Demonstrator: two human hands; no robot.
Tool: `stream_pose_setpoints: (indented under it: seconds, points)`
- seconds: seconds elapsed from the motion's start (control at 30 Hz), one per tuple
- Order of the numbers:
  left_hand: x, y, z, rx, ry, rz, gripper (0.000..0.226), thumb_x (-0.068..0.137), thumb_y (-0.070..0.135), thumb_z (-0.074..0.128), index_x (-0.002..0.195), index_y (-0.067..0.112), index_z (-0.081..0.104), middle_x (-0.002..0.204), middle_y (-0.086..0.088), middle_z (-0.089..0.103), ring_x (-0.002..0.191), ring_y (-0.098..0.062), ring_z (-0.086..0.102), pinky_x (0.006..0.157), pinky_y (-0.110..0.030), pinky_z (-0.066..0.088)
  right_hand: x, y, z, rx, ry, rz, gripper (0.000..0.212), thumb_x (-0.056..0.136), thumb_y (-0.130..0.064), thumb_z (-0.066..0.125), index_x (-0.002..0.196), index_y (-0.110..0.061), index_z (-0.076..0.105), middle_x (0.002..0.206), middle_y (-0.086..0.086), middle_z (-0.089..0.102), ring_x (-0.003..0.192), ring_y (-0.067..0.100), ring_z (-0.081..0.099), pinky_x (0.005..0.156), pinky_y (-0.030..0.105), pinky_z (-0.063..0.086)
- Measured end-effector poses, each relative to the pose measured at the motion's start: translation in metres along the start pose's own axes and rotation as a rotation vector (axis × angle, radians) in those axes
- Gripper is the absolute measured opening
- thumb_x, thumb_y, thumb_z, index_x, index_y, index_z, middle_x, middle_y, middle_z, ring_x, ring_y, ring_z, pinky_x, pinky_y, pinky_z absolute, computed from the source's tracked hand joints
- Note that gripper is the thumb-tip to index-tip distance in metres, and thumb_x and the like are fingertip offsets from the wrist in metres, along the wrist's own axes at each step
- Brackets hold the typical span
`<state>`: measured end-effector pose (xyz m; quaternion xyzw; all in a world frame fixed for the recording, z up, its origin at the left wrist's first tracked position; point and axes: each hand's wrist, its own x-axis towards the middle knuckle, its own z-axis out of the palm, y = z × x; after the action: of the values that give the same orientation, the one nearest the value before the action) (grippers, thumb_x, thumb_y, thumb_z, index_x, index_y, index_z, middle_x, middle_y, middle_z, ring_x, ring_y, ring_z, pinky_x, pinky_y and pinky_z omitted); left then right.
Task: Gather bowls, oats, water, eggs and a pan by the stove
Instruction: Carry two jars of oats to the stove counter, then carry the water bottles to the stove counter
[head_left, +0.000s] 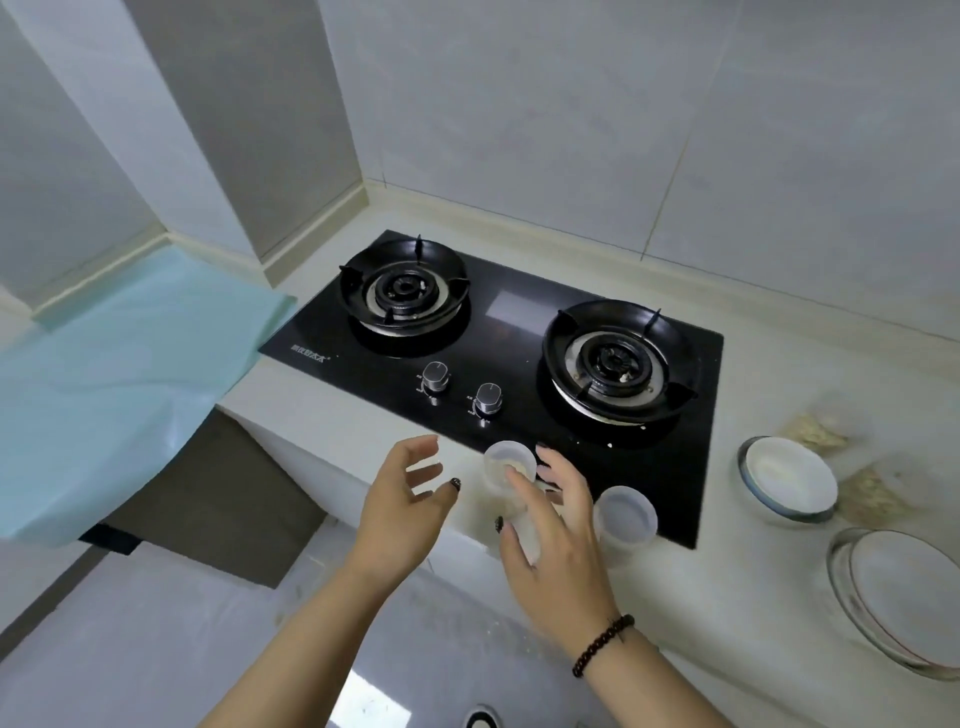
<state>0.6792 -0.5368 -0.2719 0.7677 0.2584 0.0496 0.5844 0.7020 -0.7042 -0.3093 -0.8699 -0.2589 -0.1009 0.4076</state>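
A light, thin plastic cup is gripped round its wall by the right hand; squeezing should be avoided. The left hand is spread, empty.

Pale blue sheet draped over the surface's left end, one edge hanging down. Grey-white tiled wall behind. Glossy light floor at bottom. Dark beaded bracelet on a wrist. Yellowish stains on the surface at right.
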Motion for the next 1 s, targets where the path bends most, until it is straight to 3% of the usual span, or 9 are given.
stream_pose_setpoints:
  seconds: [0.07,0.13,0.3,0.4,0.57,0.67,0.8,1.0]
  points:
    - [-0.005,-0.003,-0.024,-0.026,0.033,0.001,0.038,0.091,0.011,0.065,0.122,0.030,0.054,0.125,0.017,0.056,0.112,-0.004,0.059,0.078,-0.017,0.053,0.012,-0.016,0.012,0.030,-0.049,-0.031,0.045,0.088,-0.028,0.050,0.132,-0.022,0.052,0.148,-0.003,0.026,0.132,0.011,0.036,0.105,0.028,0.038]
    - [-0.015,-0.008,-0.057,-0.066,0.092,0.001,0.036,0.091,0.011,0.064,0.120,0.030,0.056,0.123,0.017,0.058,0.110,-0.004,0.061,0.073,-0.010,0.049,0.022,-0.036,0.031,0.061,-0.093,-0.058,0.044,0.086,-0.024,0.054,0.130,-0.021,0.054,0.148,-0.004,0.025,0.128,0.008,0.037,0.103,0.025,0.037]
    - [-0.053,-0.025,-0.153,-0.127,0.263,-0.021,0.033,0.090,0.014,0.066,0.116,0.033,0.060,0.115,0.018,0.064,0.102,-0.001,0.063,0.084,-0.020,0.052,0.040,-0.105,0.086,0.136,-0.263,-0.173,0.048,0.084,-0.012,0.067,0.129,-0.021,0.055,0.147,-0.006,0.024,0.121,0.003,0.038,0.101,0.021,0.037]
    - [-0.081,-0.041,-0.212,-0.161,0.382,-0.040,0.032,0.089,0.014,0.067,0.112,0.035,0.061,0.111,0.019,0.065,0.098,0.003,0.064,0.079,-0.015,0.052,0.044,-0.159,0.127,0.174,-0.360,-0.267,0.048,0.085,-0.013,0.067,0.131,-0.022,0.054,0.147,-0.006,0.022,0.120,0.001,0.037,0.100,0.019,0.037]
    - [-0.133,-0.081,-0.312,-0.230,0.548,-0.112,0.034,0.089,0.010,0.065,0.113,0.034,0.061,0.115,0.018,0.065,0.103,-0.004,0.064,0.084,-0.023,0.052,0.027,-0.260,0.198,0.252,-0.515,-0.384,0.054,0.085,-0.012,0.068,0.134,-0.025,0.051,0.146,-0.009,0.020,0.121,0.000,0.036,0.097,-0.001,0.026]
    - [-0.161,-0.105,-0.376,-0.248,0.634,-0.138,0.032,0.089,0.011,0.066,0.112,0.032,0.062,0.116,0.018,0.065,0.103,-0.007,0.064,0.085,-0.025,0.052,0.010,-0.323,0.244,0.295,-0.569,-0.442,0.054,0.084,-0.011,0.069,0.134,-0.021,0.052,0.147,-0.004,0.023,0.120,0.002,0.040,0.099,-0.001,0.027]
    - [-0.200,-0.142,-0.464,-0.268,0.730,-0.162,0.030,0.089,0.012,0.066,0.109,0.035,0.063,0.115,0.020,0.064,0.100,-0.005,0.064,0.076,-0.017,0.046,-0.020,-0.408,0.309,0.326,-0.603,-0.507,0.054,0.082,-0.010,0.070,0.132,-0.020,0.053,0.145,-0.005,0.023,0.116,0.006,0.041,0.099,0.013,0.033]
    - [-0.253,-0.183,-0.570,-0.291,0.888,-0.209,0.031,0.084,0.017,0.069,0.108,0.036,0.063,0.115,0.020,0.065,0.097,-0.001,0.065,0.081,-0.021,0.046,-0.058,-0.512,0.385,0.406,-0.755,-0.599,0.050,0.084,-0.012,0.070,0.131,-0.022,0.054,0.143,-0.005,0.028,0.120,0.003,0.036,0.096,-0.003,0.022]
